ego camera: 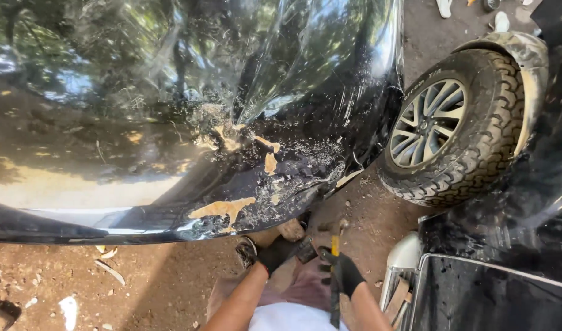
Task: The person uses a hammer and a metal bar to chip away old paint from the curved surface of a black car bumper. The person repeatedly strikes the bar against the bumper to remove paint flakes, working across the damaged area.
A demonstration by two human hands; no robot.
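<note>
A glossy black car body panel fills the upper left, dented and scraped, with tan filler patches along its lower edge. Both my hands wear black gloves and sit low in the middle, below the panel. My right hand is closed around a slim tool with a yellow and black handle, held upright. My left hand grips a small dark object just under the damaged edge; what it is cannot be made out.
A knobby tyre on a silver alloy wheel stands to the right on the dirt. A black vehicle part with chrome trim lies at lower right. Paint flakes and scraps litter the brown ground. My sandalled foot is beside my left hand.
</note>
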